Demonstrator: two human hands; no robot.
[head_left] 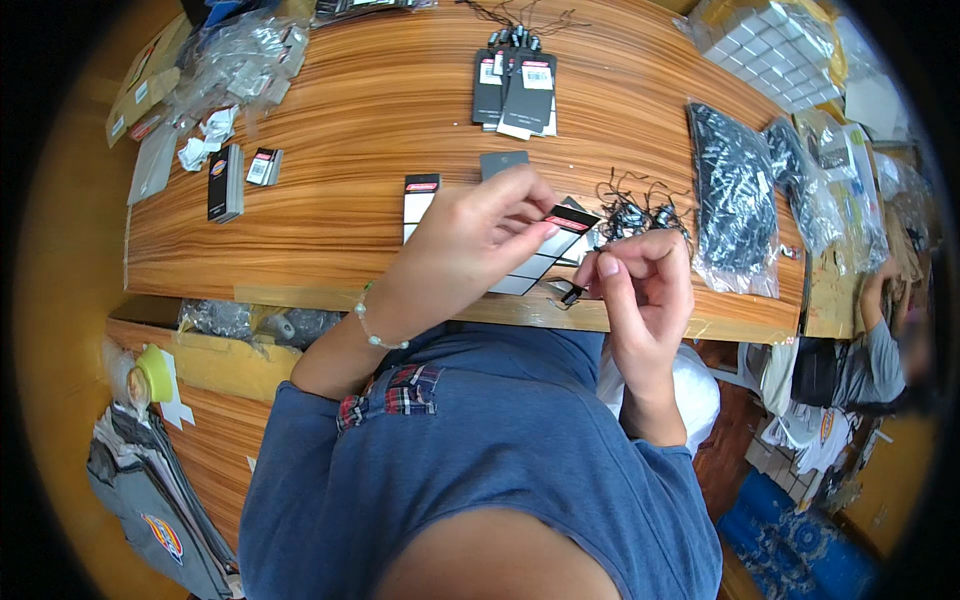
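Observation:
My left hand [480,245] pinches a black and white paper hang tag [545,258] by its red-striped top end, holding it over the near edge of the wooden table [380,110]. My right hand [640,285] is closed on a small black string fastener [571,294] just below that tag. A loose heap of black strings [640,212] lies right behind my right hand. Another tag [418,200] and a grey card [503,162] lie flat behind my left hand.
A pile of strung tags [515,90] sits at the table's far middle. Clear bags of black fasteners [735,195] lie to the right, small tag stacks [226,182] and plastic bags [235,55] to the left. Another person [880,340] sits at the right.

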